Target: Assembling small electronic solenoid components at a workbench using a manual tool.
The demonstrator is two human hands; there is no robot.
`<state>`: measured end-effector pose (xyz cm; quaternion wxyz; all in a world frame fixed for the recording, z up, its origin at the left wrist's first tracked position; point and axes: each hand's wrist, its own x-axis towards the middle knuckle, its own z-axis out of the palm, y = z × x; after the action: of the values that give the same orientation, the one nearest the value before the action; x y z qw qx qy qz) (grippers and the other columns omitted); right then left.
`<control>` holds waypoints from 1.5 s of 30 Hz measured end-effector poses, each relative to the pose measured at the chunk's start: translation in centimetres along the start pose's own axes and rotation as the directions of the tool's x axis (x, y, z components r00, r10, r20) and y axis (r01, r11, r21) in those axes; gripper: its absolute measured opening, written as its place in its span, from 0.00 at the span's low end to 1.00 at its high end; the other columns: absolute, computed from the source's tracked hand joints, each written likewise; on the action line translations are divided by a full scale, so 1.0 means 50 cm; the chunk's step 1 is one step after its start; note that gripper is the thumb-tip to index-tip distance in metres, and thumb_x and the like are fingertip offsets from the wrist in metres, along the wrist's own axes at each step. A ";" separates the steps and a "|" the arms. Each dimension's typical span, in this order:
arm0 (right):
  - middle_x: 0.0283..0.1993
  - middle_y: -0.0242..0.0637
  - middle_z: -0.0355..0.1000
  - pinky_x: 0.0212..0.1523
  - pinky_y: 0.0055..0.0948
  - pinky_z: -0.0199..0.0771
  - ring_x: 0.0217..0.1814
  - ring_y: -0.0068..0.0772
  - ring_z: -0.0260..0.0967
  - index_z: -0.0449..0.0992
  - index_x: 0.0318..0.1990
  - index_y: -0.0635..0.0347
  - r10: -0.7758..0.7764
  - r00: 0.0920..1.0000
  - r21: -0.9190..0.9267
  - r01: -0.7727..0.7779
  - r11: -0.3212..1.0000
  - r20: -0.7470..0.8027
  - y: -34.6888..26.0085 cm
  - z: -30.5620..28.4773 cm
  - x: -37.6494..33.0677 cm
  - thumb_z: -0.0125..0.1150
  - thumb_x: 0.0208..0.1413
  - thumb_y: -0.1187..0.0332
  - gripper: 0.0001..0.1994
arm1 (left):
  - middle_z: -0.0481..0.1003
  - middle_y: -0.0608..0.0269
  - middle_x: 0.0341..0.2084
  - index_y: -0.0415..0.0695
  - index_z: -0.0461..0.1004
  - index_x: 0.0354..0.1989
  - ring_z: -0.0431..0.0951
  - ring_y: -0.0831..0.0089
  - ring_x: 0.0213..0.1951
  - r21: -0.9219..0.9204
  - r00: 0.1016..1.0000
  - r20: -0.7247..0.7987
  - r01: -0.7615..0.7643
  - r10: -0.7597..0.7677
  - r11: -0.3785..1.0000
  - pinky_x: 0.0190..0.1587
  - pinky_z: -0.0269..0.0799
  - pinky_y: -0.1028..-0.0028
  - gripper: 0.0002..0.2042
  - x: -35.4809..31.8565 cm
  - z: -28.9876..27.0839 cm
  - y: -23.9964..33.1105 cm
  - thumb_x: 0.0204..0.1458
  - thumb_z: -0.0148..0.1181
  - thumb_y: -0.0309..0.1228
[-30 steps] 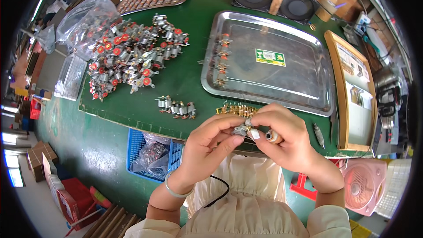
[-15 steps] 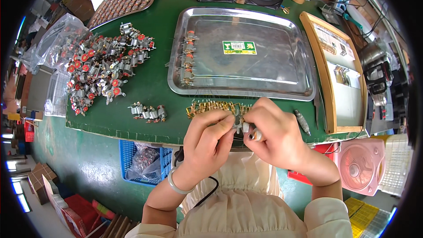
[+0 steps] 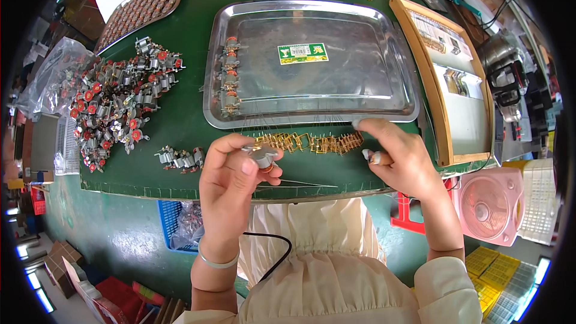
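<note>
My left hand (image 3: 231,171) pinching a small metal part (image 3: 262,157) over the green worktop (image 3: 180,129), my right hand (image 3: 399,159) loosely curled, fingertips on the brass strip (image 3: 312,142), beside the steel tray (image 3: 384,99)

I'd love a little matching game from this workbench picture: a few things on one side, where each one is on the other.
Things:
1. steel tray
2. pink fan
3. blue crate
4. brass strip

Places:
A. under the table edge, left of the person
B. on the table between the tray and the hands
C. middle of the green table
D. low at the right, off the table

Pairs: 1-C, 2-D, 3-A, 4-B
</note>
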<state>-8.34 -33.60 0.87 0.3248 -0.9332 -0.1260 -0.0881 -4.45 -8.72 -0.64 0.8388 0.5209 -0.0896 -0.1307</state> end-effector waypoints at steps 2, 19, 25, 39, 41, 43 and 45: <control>0.38 0.39 0.70 0.25 0.30 0.70 0.26 0.39 0.70 0.66 0.45 0.61 -0.154 0.988 -0.227 0.152 0.962 0.012 0.016 0.014 -0.001 0.57 0.32 0.82 0.24 | 0.72 0.47 0.37 0.39 0.62 0.44 0.76 0.66 0.34 -0.146 0.999 -0.003 0.049 -0.050 0.988 0.37 0.74 0.72 0.11 0.003 -0.004 0.001 0.54 0.49 0.29; 0.39 0.34 0.69 0.32 0.13 0.63 0.34 0.13 0.63 0.57 0.53 0.61 0.258 0.943 0.795 -0.317 0.517 0.209 -0.059 0.003 0.019 0.53 0.41 0.84 0.27 | 0.71 0.57 0.34 0.33 0.66 0.39 0.75 0.72 0.36 0.069 0.985 0.174 -0.031 0.018 0.997 0.38 0.74 0.76 0.08 0.001 0.055 -0.037 0.50 0.51 0.18; 0.40 0.38 0.70 0.28 0.10 0.57 0.28 0.10 0.60 0.58 0.54 0.60 0.251 0.912 0.826 -0.402 0.395 0.323 -0.073 0.032 0.038 0.54 0.41 0.81 0.28 | 0.73 0.55 0.32 0.33 0.66 0.39 0.77 0.69 0.33 0.025 0.986 0.141 0.086 -0.089 0.996 0.35 0.76 0.77 0.08 0.006 0.053 -0.019 0.51 0.51 0.19; 0.40 0.41 0.70 0.36 0.17 0.69 0.37 0.19 0.67 0.56 0.52 0.64 0.246 0.909 0.874 -0.399 0.278 0.336 -0.085 0.050 0.044 0.54 0.48 0.81 0.23 | 0.71 0.56 0.32 0.34 0.66 0.39 0.77 0.65 0.34 -0.010 0.988 0.058 0.144 -0.143 0.990 0.35 0.78 0.73 0.08 0.005 0.041 -0.014 0.51 0.52 0.21; 0.40 0.41 0.70 0.36 0.17 0.68 0.37 0.19 0.67 0.56 0.52 0.64 0.242 0.916 0.882 -0.381 0.278 0.320 -0.080 0.058 0.040 0.54 0.49 0.81 0.22 | 0.71 0.56 0.33 0.34 0.65 0.39 0.76 0.65 0.35 -0.044 0.980 0.098 0.177 -0.172 0.983 0.38 0.77 0.72 0.09 0.006 0.041 -0.011 0.50 0.52 0.20; 0.40 0.41 0.71 0.22 0.12 0.62 0.28 0.14 0.64 0.55 0.53 0.63 0.289 0.942 0.895 -0.269 0.355 0.168 -0.074 0.079 0.031 0.59 0.46 0.74 0.26 | 0.71 0.55 0.34 0.34 0.65 0.40 0.76 0.65 0.36 -0.027 0.989 0.104 0.113 -0.109 0.993 0.38 0.76 0.72 0.09 0.004 0.042 -0.015 0.50 0.52 0.19; 0.37 0.41 0.71 0.27 0.15 0.65 0.31 0.17 0.66 0.56 0.51 0.64 0.267 0.956 0.850 -0.238 0.469 0.119 -0.082 0.074 0.029 0.56 0.47 0.78 0.23 | 0.71 0.54 0.35 0.33 0.64 0.40 0.76 0.65 0.36 -0.010 0.993 0.111 0.047 -0.045 0.999 0.39 0.76 0.72 0.09 0.004 0.042 -0.015 0.50 0.52 0.19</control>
<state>-7.83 -27.91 0.76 0.7539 -0.6567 -0.0091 0.0204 -4.95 -10.85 -0.37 0.8326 0.5094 -0.1231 -0.1792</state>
